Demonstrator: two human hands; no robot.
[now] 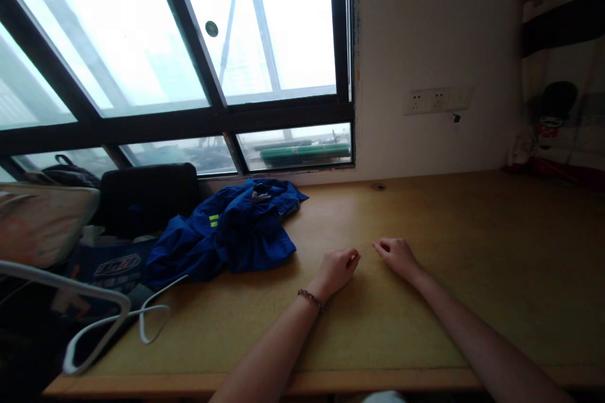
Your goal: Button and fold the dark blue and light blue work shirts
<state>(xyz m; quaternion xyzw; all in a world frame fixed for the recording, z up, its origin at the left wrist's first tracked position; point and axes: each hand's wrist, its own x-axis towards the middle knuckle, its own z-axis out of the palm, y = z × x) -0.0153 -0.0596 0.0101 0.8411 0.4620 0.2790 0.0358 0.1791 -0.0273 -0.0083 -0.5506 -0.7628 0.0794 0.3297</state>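
Observation:
Both of my hands rest on a wooden desk (472, 252), close together near its middle. My left hand (338, 269) lies knuckles up with the fingers curled under, and a beaded bracelet (311, 298) circles its wrist. My right hand (396, 255) is a little to the right, fingers bent inward with the fingertips on the wood. Neither hand holds anything that I can see. A crumpled blue jacket (231, 233) with a yellow-green stripe lies on the desk to the left of my left hand, apart from it.
A white clothes hanger (118, 318) lies over the desk's left front corner. A black bag (146, 198) and a blue box (113, 261) stand at the left below a large window (189, 44). Wall sockets (437, 101) sit above the desk's back edge.

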